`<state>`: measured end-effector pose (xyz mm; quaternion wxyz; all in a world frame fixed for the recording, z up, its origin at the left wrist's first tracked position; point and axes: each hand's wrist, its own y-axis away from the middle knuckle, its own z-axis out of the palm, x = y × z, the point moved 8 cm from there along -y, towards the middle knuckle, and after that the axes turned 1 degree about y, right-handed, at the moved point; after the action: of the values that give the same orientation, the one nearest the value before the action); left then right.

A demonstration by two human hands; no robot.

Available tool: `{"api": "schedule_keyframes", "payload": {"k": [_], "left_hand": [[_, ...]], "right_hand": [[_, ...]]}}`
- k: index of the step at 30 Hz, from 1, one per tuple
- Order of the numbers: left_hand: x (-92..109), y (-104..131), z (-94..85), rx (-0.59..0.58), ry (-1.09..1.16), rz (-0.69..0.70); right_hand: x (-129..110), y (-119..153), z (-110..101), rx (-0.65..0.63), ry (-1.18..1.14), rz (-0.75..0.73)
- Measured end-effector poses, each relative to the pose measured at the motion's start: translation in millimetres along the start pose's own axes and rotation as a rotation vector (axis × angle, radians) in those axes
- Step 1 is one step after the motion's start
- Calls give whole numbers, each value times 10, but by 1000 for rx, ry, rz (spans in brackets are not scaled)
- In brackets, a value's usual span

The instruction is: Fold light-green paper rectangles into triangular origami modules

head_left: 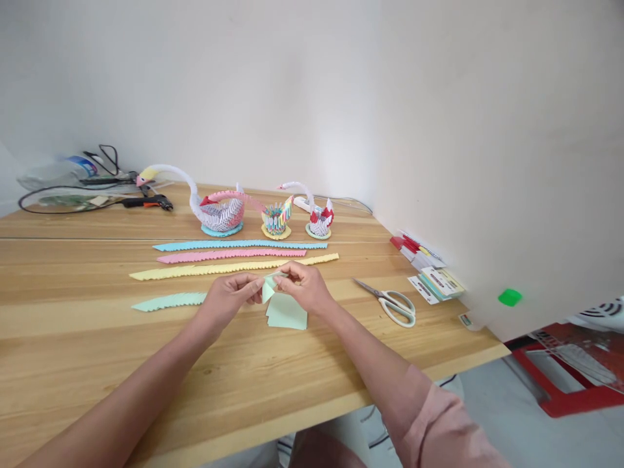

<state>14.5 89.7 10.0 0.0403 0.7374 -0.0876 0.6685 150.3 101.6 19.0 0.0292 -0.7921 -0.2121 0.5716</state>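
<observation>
"pale green folded paper [268, 288], held up between both hands, just above the wooden table [97, 351]. near the middle of the view."

"fingers?"

"left hand [234, 294]: thumb and fingertips pinching the paper's left side. right hand [303, 287]: thumb and index finger gripping the upper right edge. exact crease under the fingertips hidden, cannot tell."

"what lies beneath?"

"pale green paper sheets [288, 313], a small loose stack, edges not quite lined up. partly below the right hand."

"and the strips?"

"four, pleated, with toothed edges, roughly side by side. blue strip [238, 246] farthest, then pink strip [231, 257], then yellow strip [219, 268]. nearest is the pale green strip [168, 301], shorter to the eye, its right end meeting the left hand in view; whether they touch, cannot tell."

"behind those?"

"three paper swans. large white-and-pink swan [223, 214] on a blue base, multicoloured swan [276, 221] with a pink neck on a yellow base, red-and-white swan [320, 225] at the right."

"right side of the table?"

"scissors [397, 308] lying flat, blades slightly parted, tips toward the far left. printed cards [441, 283] just beyond, near the wall [468, 143]."
</observation>
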Motion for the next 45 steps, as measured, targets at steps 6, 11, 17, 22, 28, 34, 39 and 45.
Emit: {"api": "schedule_keyframes", "payload": {"k": [6, 11, 17, 22, 28, 34, 39, 45], "left_hand": [[-10, 5, -51, 52, 4, -9], [-7, 12, -84, 83, 11, -34], [-67, -8, -58, 11, 153, -62], [-54, 7, -37, -47, 116, -57], [14, 8, -14, -59, 44, -20], [-17, -14, -59, 24, -22, -49], [-12, 2, -132, 124, -76, -25], [-24, -3, -86, 103, -103, 24]], "right_hand": [[-58, 9, 32, -55, 85, -58], [-219, 36, 27, -62, 302, -267], [-330, 96, 68, -128, 399, -491], [-328, 89, 36, -102, 416, -500], [-347, 109, 16, -56, 423, -550], [-216, 27, 11, -100, 288, -360], [43, -46, -25, -103, -170, 102], [111, -25, 98, -137, -241, 190]]}}
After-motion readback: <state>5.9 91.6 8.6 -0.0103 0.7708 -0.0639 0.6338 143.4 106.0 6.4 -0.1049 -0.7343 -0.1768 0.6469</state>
